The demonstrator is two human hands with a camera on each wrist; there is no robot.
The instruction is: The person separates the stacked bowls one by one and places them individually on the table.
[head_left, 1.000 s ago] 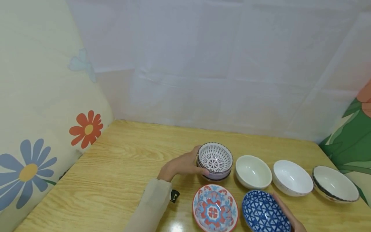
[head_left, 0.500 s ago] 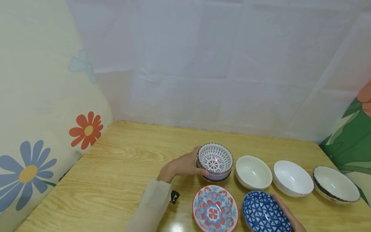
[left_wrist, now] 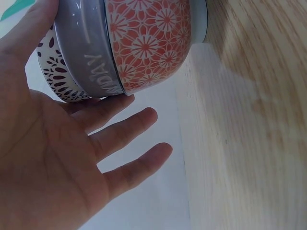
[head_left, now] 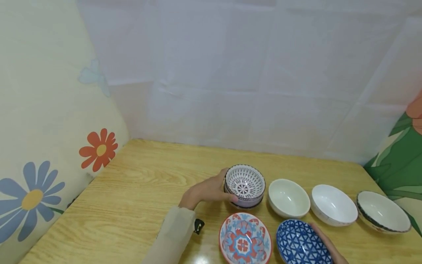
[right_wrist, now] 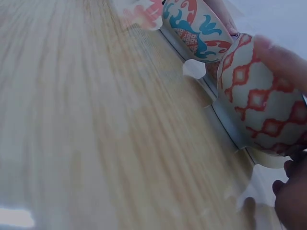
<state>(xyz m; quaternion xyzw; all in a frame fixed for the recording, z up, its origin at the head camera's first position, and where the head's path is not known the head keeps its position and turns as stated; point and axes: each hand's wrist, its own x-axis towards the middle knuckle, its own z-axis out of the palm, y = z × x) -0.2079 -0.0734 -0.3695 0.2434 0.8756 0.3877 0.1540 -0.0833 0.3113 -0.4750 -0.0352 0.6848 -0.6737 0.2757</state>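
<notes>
My left hand [head_left: 209,189] holds the side of a stack of bowls, its thumb near the rim. Topmost is a bowl with a black-and-white patterned inside [head_left: 244,179]. The left wrist view shows a grey-purple bowl [left_wrist: 91,43] with raised letters in the stack, above a red bowl with white flowers [left_wrist: 146,45]. Two fingers there stretch free of the bowls. My right hand [head_left: 326,244] grips the right side of a bowl with blue triangles inside [head_left: 303,242]. In the right wrist view, thumb and fingers lie either side of a bowl with red diamonds outside [right_wrist: 259,98].
A red-rimmed bowl with a red-and-blue pattern [head_left: 245,238] stands left of the blue one. Behind are a cream bowl [head_left: 288,198], a white bowl [head_left: 333,204] and a dark-rimmed oval bowl [head_left: 383,212] in a row. White cloth [head_left: 211,73] hangs behind the wooden table [head_left: 125,205].
</notes>
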